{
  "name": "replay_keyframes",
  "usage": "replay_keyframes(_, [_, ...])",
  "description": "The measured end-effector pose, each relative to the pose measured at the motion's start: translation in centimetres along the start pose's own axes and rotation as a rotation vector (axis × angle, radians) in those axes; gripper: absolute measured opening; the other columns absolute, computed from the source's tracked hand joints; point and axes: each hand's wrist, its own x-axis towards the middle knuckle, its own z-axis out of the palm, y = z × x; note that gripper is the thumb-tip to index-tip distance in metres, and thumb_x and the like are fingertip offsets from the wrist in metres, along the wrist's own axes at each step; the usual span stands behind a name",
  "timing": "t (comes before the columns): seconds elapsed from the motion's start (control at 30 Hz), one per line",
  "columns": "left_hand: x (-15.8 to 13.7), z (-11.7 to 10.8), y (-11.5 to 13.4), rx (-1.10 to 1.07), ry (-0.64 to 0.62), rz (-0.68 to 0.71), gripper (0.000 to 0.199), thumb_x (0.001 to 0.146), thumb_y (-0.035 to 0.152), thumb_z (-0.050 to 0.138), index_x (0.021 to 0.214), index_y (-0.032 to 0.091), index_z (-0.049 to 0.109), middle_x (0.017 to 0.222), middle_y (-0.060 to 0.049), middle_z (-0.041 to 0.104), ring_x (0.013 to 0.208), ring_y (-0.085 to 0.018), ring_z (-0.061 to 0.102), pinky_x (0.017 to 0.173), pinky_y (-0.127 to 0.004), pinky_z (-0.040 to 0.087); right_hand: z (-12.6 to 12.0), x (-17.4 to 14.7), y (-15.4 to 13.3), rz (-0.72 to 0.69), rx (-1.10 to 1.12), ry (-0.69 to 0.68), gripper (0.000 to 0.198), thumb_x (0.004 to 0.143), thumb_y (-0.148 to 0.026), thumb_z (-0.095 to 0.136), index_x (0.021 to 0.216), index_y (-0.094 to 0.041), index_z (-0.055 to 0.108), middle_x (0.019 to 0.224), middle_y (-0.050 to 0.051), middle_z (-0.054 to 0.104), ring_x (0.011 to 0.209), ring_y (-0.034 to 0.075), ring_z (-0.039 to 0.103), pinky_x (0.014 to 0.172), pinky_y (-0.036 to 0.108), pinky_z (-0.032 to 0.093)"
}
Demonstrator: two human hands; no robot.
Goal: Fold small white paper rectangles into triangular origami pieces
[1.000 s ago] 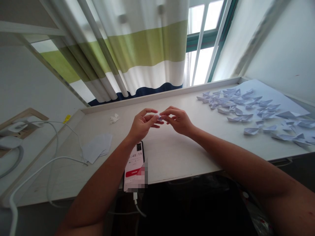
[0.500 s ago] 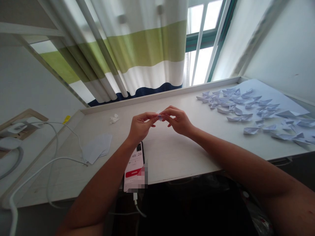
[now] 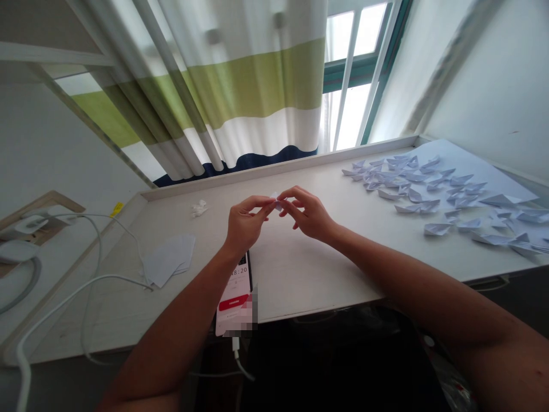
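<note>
A small piece of folded white paper [image 3: 278,202] is pinched between both hands, above the middle of the white desk [image 3: 295,269]. My left hand [image 3: 247,220] grips its left side with thumb and forefinger. From the right, my right hand [image 3: 309,213] closes thumb and fingertips on the other side. The fingers cover most of the paper, so its full shape is hidden. On the right of the desk lie several folded white paper boats [image 3: 417,206].
A phone [image 3: 234,300] showing a timer lies under my left forearm, a cable plugged into it. Left of it are loose paper sheets [image 3: 165,260], a crumpled white scrap [image 3: 199,208] and white cables [image 3: 92,280]. A large white sheet [image 3: 467,163] lies at the right back.
The fingers have shifted slightly on the folded paper, and a little more of it shows between the fingertips. Everything else stays in place.
</note>
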Motion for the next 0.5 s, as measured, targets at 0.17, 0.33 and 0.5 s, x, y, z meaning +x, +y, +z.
replay_keyframes(0.17, [0.04, -0.09, -0.09, -0.004, -0.017, 0.012, 0.025, 0.088, 0.046, 0.088, 0.100, 0.024, 0.087, 0.108, -0.008, 0.084, 0.096, -0.024, 0.080, 0.067, -0.031, 0.068, 0.10, -0.06, -0.09, 0.032, 0.033, -0.019, 0.034, 0.107, -0.055, 0.061, 0.115, -0.024, 0.069, 0.117, 0.008, 0.067, 0.090, 0.021, 0.079, 0.038, 0.018, 0.055])
replay_keyframes(0.33, [0.13, -0.06, -0.28, -0.052, -0.013, -0.040, 0.027, 0.085, 0.044, 0.091, 0.099, 0.021, 0.085, 0.097, -0.007, 0.084, 0.088, -0.023, 0.080, 0.068, -0.033, 0.069, 0.10, 0.04, -0.03, 0.026, 0.006, 0.008, 0.036, 0.106, -0.058, 0.062, 0.106, -0.022, 0.068, 0.109, 0.008, 0.067, 0.089, 0.021, 0.077, 0.040, 0.020, 0.056])
replay_keyframes(0.5, [0.20, -0.25, 0.16, -0.082, 0.001, -0.112, 0.033, 0.082, 0.046, 0.093, 0.097, 0.017, 0.085, 0.092, -0.008, 0.084, 0.083, -0.022, 0.080, 0.072, -0.035, 0.069, 0.04, 0.20, 0.22, 0.030, 0.012, 0.030, 0.038, 0.102, -0.059, 0.068, 0.103, -0.021, 0.070, 0.102, 0.008, 0.072, 0.090, 0.022, 0.074, 0.048, 0.025, 0.064])
